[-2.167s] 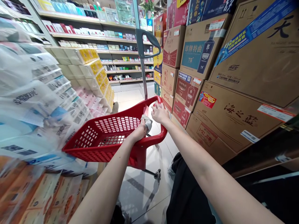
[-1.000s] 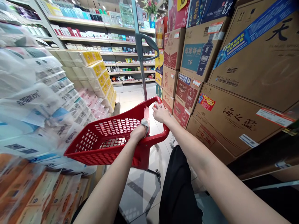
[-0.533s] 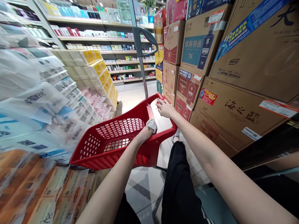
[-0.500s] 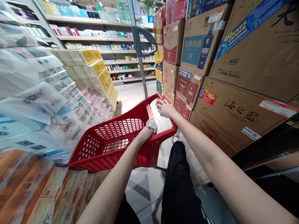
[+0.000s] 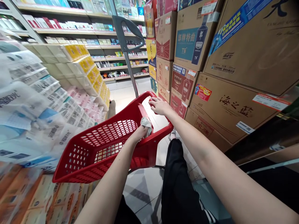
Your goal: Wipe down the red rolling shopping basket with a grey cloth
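A red plastic shopping cart (image 5: 93, 171) with perforated basket walls stands tilted across the view, its basket to the left. My left hand (image 5: 140, 133) is closed around a crumpled light grey cloth (image 5: 146, 123), pressed against the basket's edge beside the handle opening. Part of the cloth sticks out past the fingers. On the far side of that opening, my right hand (image 5: 161, 106) rests with its fingers curled over the red handle frame (image 5: 147, 94); the fingertips are partly hidden. A metal pole with a grey loop grip (image 5: 129, 34) rises behind the cart.
Stacked cartons (image 5: 233, 115) line the right side. Plastic-wrapped paper packs (image 5: 35, 105) and yellow-and-white packs (image 5: 77, 67) are piled on the left, with orange packs (image 5: 21, 189) below. Shelves of small boxes (image 5: 70, 28) stand at the back. Tiled floor (image 5: 137, 186) shows beneath the cart.
The cart, pole and both hands sit slightly further left in view, and the surroundings have shifted left as well. Both hands keep their places on the cart, the cloth still in the left.
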{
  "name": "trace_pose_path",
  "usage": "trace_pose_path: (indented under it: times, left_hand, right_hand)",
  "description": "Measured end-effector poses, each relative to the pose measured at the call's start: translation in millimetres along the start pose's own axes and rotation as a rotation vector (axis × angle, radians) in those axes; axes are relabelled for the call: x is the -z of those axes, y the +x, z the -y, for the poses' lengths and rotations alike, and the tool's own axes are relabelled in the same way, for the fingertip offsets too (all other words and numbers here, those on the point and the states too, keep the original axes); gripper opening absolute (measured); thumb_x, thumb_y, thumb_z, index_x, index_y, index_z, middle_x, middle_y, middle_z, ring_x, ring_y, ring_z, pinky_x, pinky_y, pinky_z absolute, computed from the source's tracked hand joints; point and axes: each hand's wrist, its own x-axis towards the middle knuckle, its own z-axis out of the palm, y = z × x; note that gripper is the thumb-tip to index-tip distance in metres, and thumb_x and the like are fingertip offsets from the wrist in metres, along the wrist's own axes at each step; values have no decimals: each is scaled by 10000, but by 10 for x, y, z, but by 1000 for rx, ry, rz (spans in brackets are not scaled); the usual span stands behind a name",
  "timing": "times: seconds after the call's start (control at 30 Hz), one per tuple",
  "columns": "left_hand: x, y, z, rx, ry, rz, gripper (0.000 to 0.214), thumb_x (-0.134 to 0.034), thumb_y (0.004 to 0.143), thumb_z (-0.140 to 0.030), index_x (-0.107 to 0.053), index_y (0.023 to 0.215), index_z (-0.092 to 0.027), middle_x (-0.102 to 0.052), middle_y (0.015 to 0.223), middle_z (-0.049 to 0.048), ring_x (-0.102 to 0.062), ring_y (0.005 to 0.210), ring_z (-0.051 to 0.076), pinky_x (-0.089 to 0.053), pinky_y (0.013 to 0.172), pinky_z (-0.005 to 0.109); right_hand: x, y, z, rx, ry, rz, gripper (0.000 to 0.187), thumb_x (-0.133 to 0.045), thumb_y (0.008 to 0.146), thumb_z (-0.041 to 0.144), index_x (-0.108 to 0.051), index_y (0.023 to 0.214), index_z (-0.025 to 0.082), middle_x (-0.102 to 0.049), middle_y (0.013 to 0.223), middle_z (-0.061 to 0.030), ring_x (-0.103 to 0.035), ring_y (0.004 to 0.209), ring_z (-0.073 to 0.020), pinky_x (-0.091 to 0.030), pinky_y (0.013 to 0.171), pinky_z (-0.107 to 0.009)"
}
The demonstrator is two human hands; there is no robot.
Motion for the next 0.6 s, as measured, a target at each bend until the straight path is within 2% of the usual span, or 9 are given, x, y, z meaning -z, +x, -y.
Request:
trace_pose_path:
  times: [0.17, 0.27, 0.37, 0.43, 0.53, 0.6]
  left_hand:
    - [54, -132, -66, 60, 152, -29, 368, -416, 936, -415, -671, 987, -154, -718, 959, 125, -651, 966, 264, -476, 866, 355]
    - [54, -224, -99, 106, 253, -161, 381, -389, 920, -425, -656, 930, -153, -715, 956, 152, -657, 931, 301, -470, 797, 375]
    - [57, -367, -84, 28, 265, -322, 331, -395, 901, -380, -637, 971, -165, -710, 981, 134, -654, 936, 288, -467, 789, 358]
    - [86, -470, -20, -50, 254, -370, 309, -389, 897, -349, -631, 979, -175, -708, 991, 113, -649, 936, 263, -469, 818, 346]
    - [186, -577, 174, -132, 184, -278, 300, -380, 889, -305, -638, 976, -178, -707, 1047, 87, -640, 969, 230, -470, 899, 336]
    - [266, -601, 335, -117, 138, -201, 312, -401, 869, -284, -640, 1034, -171, -705, 1089, 79, -636, 1003, 224, -466, 935, 336]
  right_hand:
    - [-17, 23, 49, -15, -3, 1, 511, -350, 962, 387, -457, 1461, 361, -272, 1635, 43, -213, 1498, -261, -372, 1132, -536]
    - [-18, 15, 60, -25, -1, 15, 513, -348, 963, 393, -449, 1465, 369, -264, 1637, 52, -196, 1506, -255, -363, 1139, -541]
    - [-17, 19, 48, -29, 4, 19, 515, -353, 961, 408, -449, 1465, 371, -261, 1638, 48, -199, 1507, -253, -372, 1130, -551]
    - [-19, 32, 29, -31, 15, 19, 519, -355, 960, 412, -448, 1468, 369, -261, 1638, 44, -198, 1509, -256, -368, 1131, -555]
    - [-21, 50, -13, -35, 35, 21, 525, -370, 954, 423, -451, 1470, 370, -264, 1637, 41, -198, 1511, -268, -356, 1136, -564]
    - [-19, 52, -45, -31, 50, 16, 527, -393, 945, 447, -463, 1462, 376, -269, 1635, 43, -201, 1511, -274, -359, 1133, -566]
